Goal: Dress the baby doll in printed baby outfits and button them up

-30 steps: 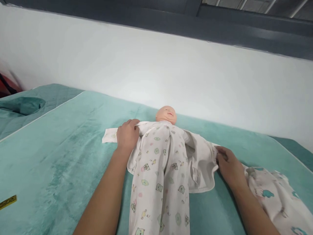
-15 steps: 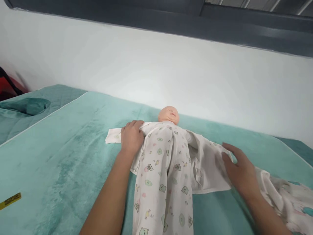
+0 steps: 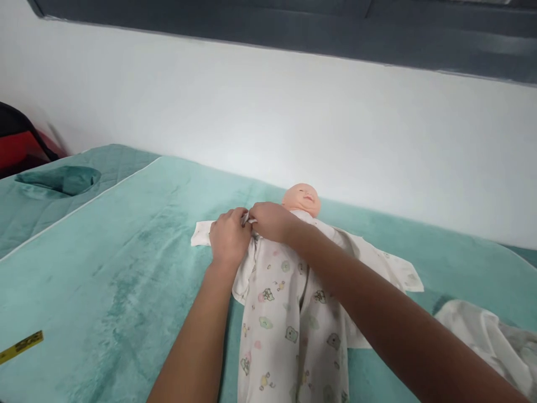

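Observation:
A baby doll (image 3: 301,200) lies on its back, its head toward the wall. White baby clothes (image 3: 289,313) printed with small bears and clouds cover its body, the legs stretching toward me. At the shoulder on the left side, my left hand (image 3: 230,235) is closed on the white sleeve, whose cuff (image 3: 202,233) pokes out beyond it. My right hand (image 3: 271,222) reaches across the doll's chest and pinches the cloth right beside my left fingers. The other sleeve (image 3: 398,268) lies spread out to the right. My right forearm hides part of the chest.
Another crumpled white cloth (image 3: 474,324) lies at the right. The green bed cover (image 3: 126,268) runs up to a white wall (image 3: 201,106). At the left are a yellow strip (image 3: 20,347), a dark green opening or fold (image 3: 69,179) and a red and black item (image 3: 19,145).
My right hand has left the sleeve on the right and crossed over to the left shoulder beside my left hand. My left hand stays on its sleeve. The view has shifted slightly.

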Demonstrator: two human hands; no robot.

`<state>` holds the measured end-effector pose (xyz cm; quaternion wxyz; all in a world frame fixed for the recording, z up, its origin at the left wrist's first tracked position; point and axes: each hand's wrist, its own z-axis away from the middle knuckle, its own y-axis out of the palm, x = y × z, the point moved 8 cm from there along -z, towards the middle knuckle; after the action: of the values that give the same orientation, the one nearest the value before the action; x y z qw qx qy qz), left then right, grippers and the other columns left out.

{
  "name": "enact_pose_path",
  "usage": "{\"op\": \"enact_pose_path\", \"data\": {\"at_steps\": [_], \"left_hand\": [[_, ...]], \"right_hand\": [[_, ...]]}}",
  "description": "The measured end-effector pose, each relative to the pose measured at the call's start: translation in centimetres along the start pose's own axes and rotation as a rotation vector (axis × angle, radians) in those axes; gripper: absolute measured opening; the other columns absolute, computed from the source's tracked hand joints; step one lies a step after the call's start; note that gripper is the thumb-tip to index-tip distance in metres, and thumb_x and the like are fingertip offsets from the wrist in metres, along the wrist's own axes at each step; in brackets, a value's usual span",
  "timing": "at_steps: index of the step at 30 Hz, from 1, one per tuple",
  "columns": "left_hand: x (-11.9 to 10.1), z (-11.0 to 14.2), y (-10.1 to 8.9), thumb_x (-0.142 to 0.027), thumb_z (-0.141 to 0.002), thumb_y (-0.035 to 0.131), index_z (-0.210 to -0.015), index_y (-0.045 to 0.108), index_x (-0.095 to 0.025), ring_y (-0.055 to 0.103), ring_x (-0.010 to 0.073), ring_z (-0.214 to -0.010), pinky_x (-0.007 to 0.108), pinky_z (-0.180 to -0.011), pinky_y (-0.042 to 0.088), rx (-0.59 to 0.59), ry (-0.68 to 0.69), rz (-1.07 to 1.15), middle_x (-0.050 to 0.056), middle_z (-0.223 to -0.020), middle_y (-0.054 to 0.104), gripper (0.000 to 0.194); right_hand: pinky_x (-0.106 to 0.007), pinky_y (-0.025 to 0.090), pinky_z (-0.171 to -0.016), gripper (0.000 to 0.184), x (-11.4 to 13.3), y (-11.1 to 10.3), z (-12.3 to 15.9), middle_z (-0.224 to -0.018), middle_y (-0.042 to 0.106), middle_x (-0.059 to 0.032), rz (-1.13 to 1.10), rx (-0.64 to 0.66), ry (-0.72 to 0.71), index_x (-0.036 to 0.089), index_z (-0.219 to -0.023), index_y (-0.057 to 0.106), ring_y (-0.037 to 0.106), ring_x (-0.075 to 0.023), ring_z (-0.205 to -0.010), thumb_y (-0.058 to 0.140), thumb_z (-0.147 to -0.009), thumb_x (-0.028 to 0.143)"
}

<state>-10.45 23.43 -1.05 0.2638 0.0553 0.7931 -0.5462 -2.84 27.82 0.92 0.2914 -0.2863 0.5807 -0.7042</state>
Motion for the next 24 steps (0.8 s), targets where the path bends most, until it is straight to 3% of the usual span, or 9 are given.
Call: {"op": "enact_pose_path", "data": {"at_steps": [3,7,14,20,24], "left_hand": [[-0.1,-0.1,0.1,-0.022,-0.084,0.048,-0.11,0.064,-0.027,0.061,0.0261,-0.103,0.038,-0.083,0.043,0.002,0.008,-0.015,0.003,-0.11,0.07,0.031],[-0.3,0.0,0.1,-0.019,-0.084,0.047,-0.108,0.065,-0.027,0.062,0.0261,-0.1,0.039,-0.08,0.043,-0.001,0.009,-0.018,0.002,-0.106,0.07,0.031],[-0.4,0.4,-0.7,-0.012,-0.083,0.046,-0.109,0.064,-0.027,0.061,0.0235,-0.101,0.036,-0.078,0.043,-0.087,0.051,0.075,0.0,-0.108,0.069,0.035],[-0.2,0.3,-0.1,-0.017,-0.086,0.047,-0.108,0.063,-0.027,0.061,0.0254,-0.097,0.037,-0.074,0.042,-0.029,0.055,0.047,0.002,-0.105,0.069,0.029],[-0.1,0.3,1.0,-0.01,-0.082,0.046,-0.107,0.061,-0.026,0.061,0.0277,-0.094,0.04,-0.075,0.044,0.094,0.057,-0.025,0.004,-0.099,0.068,0.034]], "right_hand": [[-0.028,0.039,-0.061,0.016,-0.1,1.0,-0.6,-0.093,0.07,-0.0074,0.03,0.072,-0.035,0.018,-0.092,0.066,0.063,-0.0195,-0.077,0.053,-0.085,0.023],[-0.029,0.039,-0.061,0.024,0.2,1.3,-0.7,-0.107,0.067,-0.0104,0.098,0.093,-0.02,0.018,-0.103,0.065,0.063,-0.0232,-0.086,0.054,-0.083,0.026],[-0.031,0.038,-0.065,0.038,0.5,-1.6,1.7,-0.103,0.066,-0.0084,0.268,0.109,-0.004,0.03,-0.126,0.058,0.063,-0.0248,-0.088,0.044,-0.093,0.043],[-0.032,0.033,-0.063,0.023,-3.0,-4.8,4.9,-0.084,0.063,-0.0057,0.309,0.155,0.186,0.028,-0.099,0.068,0.058,-0.0196,-0.071,0.049,-0.091,0.039],[-0.032,0.032,-0.062,0.026,-4.1,-5.3,5.9,-0.086,0.062,-0.0034,0.258,0.089,0.209,0.032,-0.1,0.067,0.055,-0.0176,-0.066,0.048,-0.091,0.048]]}}
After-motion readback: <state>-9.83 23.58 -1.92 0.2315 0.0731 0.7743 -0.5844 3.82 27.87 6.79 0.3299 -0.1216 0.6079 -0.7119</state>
